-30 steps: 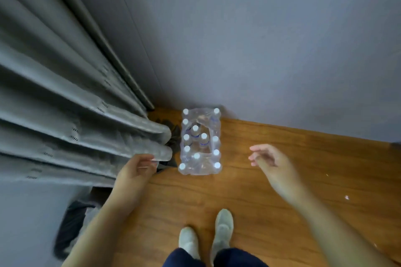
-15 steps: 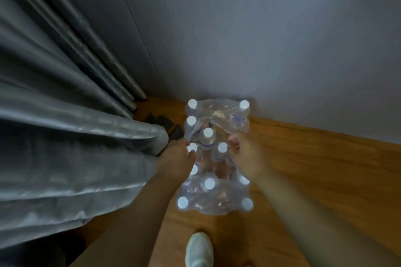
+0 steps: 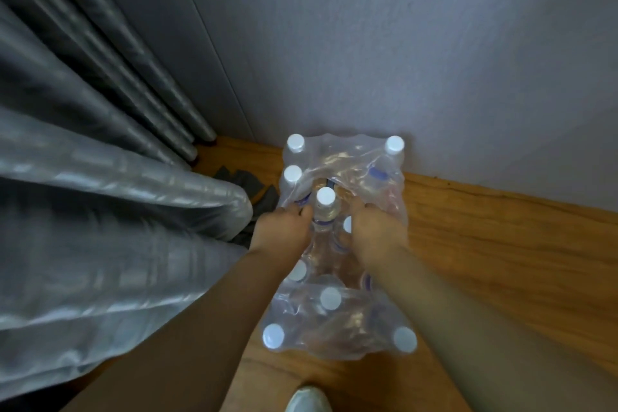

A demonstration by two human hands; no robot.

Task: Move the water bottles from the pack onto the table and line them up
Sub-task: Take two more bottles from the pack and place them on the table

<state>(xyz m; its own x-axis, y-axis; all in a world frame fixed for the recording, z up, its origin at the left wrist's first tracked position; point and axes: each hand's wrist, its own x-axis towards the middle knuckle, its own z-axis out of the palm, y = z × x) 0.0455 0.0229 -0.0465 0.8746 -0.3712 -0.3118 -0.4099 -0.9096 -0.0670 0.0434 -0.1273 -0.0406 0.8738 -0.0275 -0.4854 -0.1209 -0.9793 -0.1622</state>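
Note:
A shrink-wrapped pack of water bottles (image 3: pixel 337 321) with white caps stands on the wooden floor against the wall, its plastic torn open on top. Both hands reach into the opening. My left hand (image 3: pixel 281 231) curls against the neck of one water bottle (image 3: pixel 325 207) that stands taller than the others in the middle. My right hand (image 3: pixel 373 232) closes over a neighbouring bottle whose cap (image 3: pixel 347 224) peeks out beside the thumb. The fingertips of both hands are hidden in the wrap. No table is in view.
A grey curtain (image 3: pixel 110 227) hangs in thick folds at the left, close to the pack. A grey wall (image 3: pixel 401 43) rises right behind it. Dark items (image 3: pixel 247 182) lie on the floor by the curtain. A white shoe (image 3: pixel 307 400) shows at the bottom; wooden floor (image 3: pixel 501 261) spreads right.
I have bent closer, so the pack looks larger. Both hands went from hovering apart above the floor into the torn top of the pack and closed around the middle bottles.

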